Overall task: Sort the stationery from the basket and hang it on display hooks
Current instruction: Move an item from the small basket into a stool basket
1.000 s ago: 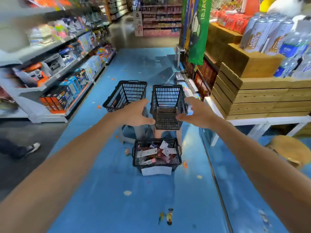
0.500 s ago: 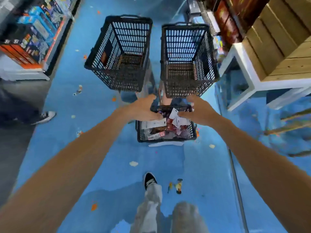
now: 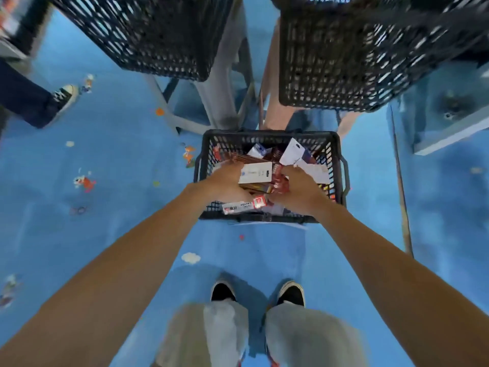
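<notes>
Two shoes [image 3: 222,291] stand on the blue floor [image 3: 119,154] just short of the basket [image 3: 341,165], and both arms reach down into it. The left hand [image 3: 225,181] lies on the packs [image 3: 238,207] at the basket's left side, touching a white card [image 3: 255,173]. The right hand [image 3: 299,192] is just beside it, against a red pack [image 3: 277,178]. The fingers of both are sunk in the pile or blurred, so I cannot tell whether either grip is clamped on anything or lies apart. All the stationery sits jumbled in this basket, and no hooks are in view.

The packs overlap, so I judge that lifting one may drag its neighbours over the rim onto the floor. A hasty pinch on a card's edge could bend it or tear its hang hole. With both hands working one heap, each may snag the other's pick.

Beyond, two upper baskets [image 3: 148,35] seem to rest on stools [image 3: 219,102] close over the low one. Rising quickly could knock them or tip a stool. Farther left, another person's sneaker [image 3: 63,95] is near enough to kick any pack that spills.
</notes>
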`<state>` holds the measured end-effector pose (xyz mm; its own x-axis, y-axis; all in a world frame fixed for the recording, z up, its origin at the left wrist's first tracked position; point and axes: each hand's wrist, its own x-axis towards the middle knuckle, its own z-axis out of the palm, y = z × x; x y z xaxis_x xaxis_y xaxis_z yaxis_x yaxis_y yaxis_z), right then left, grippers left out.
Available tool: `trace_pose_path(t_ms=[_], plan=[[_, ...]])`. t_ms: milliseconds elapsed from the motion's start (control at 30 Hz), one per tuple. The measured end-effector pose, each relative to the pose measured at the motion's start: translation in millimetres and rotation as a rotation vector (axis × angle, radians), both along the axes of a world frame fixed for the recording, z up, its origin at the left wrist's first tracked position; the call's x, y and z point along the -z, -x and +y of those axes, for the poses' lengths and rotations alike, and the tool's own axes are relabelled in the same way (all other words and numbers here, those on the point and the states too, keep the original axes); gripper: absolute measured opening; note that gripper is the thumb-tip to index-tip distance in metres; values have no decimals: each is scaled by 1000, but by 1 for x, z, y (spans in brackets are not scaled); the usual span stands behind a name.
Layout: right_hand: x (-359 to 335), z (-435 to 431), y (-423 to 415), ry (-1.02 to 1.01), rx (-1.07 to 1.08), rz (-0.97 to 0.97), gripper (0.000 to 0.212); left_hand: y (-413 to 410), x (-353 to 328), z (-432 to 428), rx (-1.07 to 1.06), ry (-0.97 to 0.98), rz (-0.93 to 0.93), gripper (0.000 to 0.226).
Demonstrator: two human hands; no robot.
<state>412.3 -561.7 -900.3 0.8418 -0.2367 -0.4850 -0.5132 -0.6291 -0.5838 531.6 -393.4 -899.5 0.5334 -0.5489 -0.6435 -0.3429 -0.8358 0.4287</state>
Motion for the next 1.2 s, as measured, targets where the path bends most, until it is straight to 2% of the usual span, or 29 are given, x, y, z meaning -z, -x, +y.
trace_pose_path(t_ms=[67,133,233,333,400,500,567,633,733,933,1000,1067,1200], plan=[[65,-8,-11,78,-52,-3,60,-5,59,-6,15,-57,-76,103],[128,-19,-28,178,-93,-34,70,-17,121,-10,34,-59,-175,106],[169,-18,-49,308,-151,-75,79,-28,176,-13,74,-85,-330,111],[197,-22,-71,353,-241,-34,96,-41,216,-10,96,-159,-376,109],[207,-24,-87,382,-310,0,88,-51,234,-7,116,-166,-373,103],[205,-29,-103,385,-379,-45,58,-67,249,-2,159,-100,-367,86],[197,-36,-107,343,-339,-150,39,-74,250,1,193,-18,-357,76],[190,-43,-105,278,-209,-327,25,-77,245,6,162,93,-263,70],[186,-48,-100,182,-90,-496,22,-77,237,7,67,228,-113,55],[188,-60,-101,34,56,-660,19,-79,239,5,61,394,-246,22],[188,-67,-104,51,182,-699,19,-79,234,4,0,456,-302,26],[195,-69,-101,182,174,-556,29,-79,230,7,-100,517,-323,25],[221,-56,-94,479,-147,-111,75,-83,232,17,-213,533,-384,21]])
